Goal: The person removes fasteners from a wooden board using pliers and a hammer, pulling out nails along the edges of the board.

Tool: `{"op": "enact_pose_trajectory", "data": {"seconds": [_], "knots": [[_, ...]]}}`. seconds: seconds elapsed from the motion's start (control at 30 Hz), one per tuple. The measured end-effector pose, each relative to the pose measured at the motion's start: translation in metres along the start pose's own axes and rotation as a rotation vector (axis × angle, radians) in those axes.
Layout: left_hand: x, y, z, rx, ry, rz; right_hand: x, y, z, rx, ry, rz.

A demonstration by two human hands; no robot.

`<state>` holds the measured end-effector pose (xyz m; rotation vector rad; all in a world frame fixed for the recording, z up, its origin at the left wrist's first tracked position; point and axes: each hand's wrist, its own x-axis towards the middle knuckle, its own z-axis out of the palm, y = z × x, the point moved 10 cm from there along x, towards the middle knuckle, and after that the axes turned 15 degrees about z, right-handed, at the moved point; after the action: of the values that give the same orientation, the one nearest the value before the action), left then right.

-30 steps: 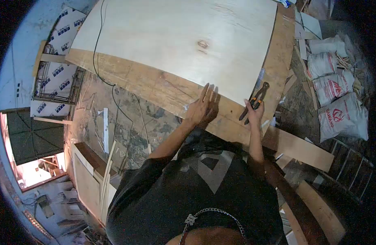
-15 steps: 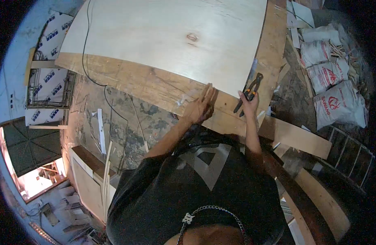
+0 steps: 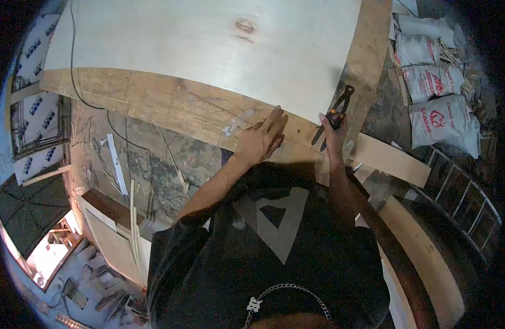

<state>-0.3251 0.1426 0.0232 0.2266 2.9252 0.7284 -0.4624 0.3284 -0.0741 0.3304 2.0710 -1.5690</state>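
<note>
A large pale plywood sheet (image 3: 208,44) lies on the brown wooden worktop (image 3: 153,90). My left hand (image 3: 261,141) rests over the worktop's near strip, its fingers stretched out and the tips at the sheet's near edge. Nothing shows in that hand. By the sheet's near right corner, my right hand (image 3: 334,135) is closed around a pair of pincers (image 3: 343,102). Their dark jaws point away from me, and the orange and black handles stick out on the near side of my fingers.
A black cable (image 3: 72,66) runs across the sheet and hangs over the worktop's edge. White printed sacks (image 3: 443,126) are stacked on the right, near a metal ladder-like frame (image 3: 466,200). A board (image 3: 392,159) juts out right of me. Wood strips (image 3: 134,225) stand at lower left.
My view has shifted, so the surroundings sit further left and slightly higher. The fingers of my left hand show more openly along the sheet's edge. The pincers stay in my right hand.
</note>
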Motion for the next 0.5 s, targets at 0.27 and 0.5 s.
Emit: {"op": "enact_pose_trajectory", "data": {"seconds": [0.27,0.5], "knots": [[0.001,-0.017,-0.015,-0.108,-0.086,0.020,0.014,0.018,-0.001,0.100,-0.031,-0.013],[0.011,-0.016,-0.023,0.005,-0.096,0.052,-0.007,-0.005,0.012,0.147,-0.022,0.094]]}}
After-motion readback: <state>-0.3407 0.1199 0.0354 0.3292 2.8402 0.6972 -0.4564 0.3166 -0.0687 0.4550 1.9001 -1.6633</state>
